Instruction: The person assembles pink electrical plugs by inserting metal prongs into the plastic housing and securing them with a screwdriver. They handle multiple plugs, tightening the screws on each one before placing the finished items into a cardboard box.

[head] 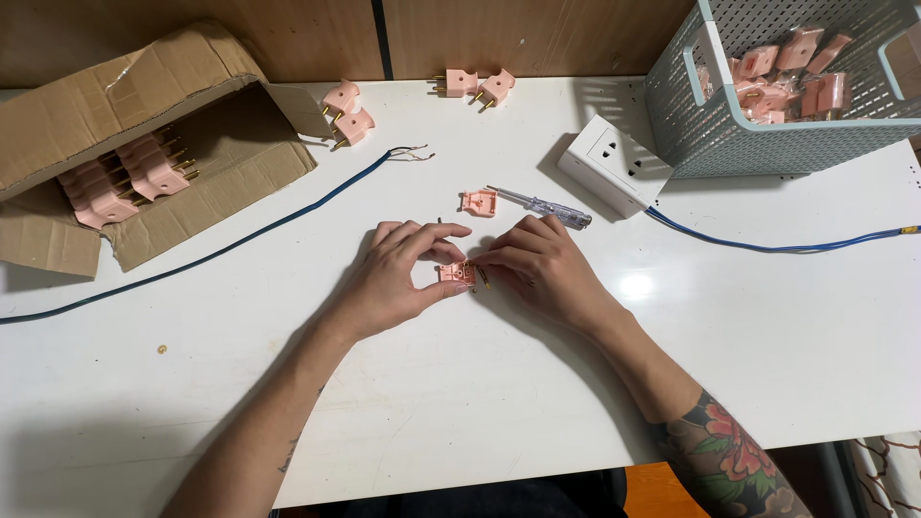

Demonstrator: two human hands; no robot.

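Fingers of the left hand (398, 273) pinch an opened pink plug half (457, 274) at mid-table while the right hand (537, 264) seems to seat a brass prong (483, 278), calling for steady alignment.

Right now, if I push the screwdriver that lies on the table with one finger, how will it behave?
The screwdriver would probably roll: its clear handle looks round and the white table looks smooth. It seems light, being thin and mostly plastic, so a small push should move it. Its shaft looks stiff; it should not bend. It could bump the pink plug half beside its tip.
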